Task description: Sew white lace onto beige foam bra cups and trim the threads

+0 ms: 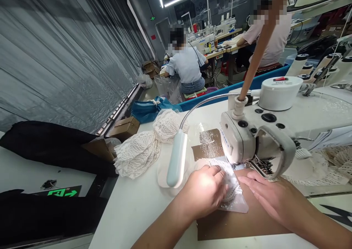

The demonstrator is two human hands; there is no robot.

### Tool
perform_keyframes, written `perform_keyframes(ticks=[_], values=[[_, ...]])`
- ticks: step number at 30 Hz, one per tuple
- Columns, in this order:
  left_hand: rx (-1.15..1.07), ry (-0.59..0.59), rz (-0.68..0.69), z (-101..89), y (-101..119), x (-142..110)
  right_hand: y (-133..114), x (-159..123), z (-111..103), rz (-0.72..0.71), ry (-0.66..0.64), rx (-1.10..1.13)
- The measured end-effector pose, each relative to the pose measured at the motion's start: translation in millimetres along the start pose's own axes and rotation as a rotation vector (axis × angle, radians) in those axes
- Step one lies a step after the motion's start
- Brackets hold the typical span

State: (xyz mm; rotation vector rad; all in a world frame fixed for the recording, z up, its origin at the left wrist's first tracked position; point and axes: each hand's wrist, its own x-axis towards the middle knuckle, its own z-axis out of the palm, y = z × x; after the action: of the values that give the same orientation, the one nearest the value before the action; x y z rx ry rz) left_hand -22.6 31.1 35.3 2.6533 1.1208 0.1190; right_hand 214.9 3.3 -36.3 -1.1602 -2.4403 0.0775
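A white lace piece lies on a pale translucent sheet just in front of the sewing machine's needle area. My left hand rests over the left side of the lace with its fingers curled onto it, hiding part of it. To the right, my right hand lies on a brown board, fingers stretched out and pointing toward the lace edge. Nothing shows in its grasp. The needle tip and presser foot are too small and bright to make out.
A lamp on a bendy neck hangs left of the machine head. Stacked lace pieces sit at the table's left, more lace at the right. Thread cones stand behind. Two people sit at machines farther back.
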Motion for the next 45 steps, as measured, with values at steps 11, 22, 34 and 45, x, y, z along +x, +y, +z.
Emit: perform_keyframes(ticks=[11,22,34,45], values=[[-0.003,0.067,0.042,22.3,7,7,-7,-7,-2,-0.061,-0.043,0.158],[-0.021,0.064,0.028,24.2,13,8,-9,-11,4,-0.037,-0.001,0.198],[0.088,0.14,0.137,28.8,12,7,-7,-8,3,-0.069,0.085,0.088],[0.082,0.17,0.128,33.8,12,8,-10,-10,5,-0.014,0.089,0.015]])
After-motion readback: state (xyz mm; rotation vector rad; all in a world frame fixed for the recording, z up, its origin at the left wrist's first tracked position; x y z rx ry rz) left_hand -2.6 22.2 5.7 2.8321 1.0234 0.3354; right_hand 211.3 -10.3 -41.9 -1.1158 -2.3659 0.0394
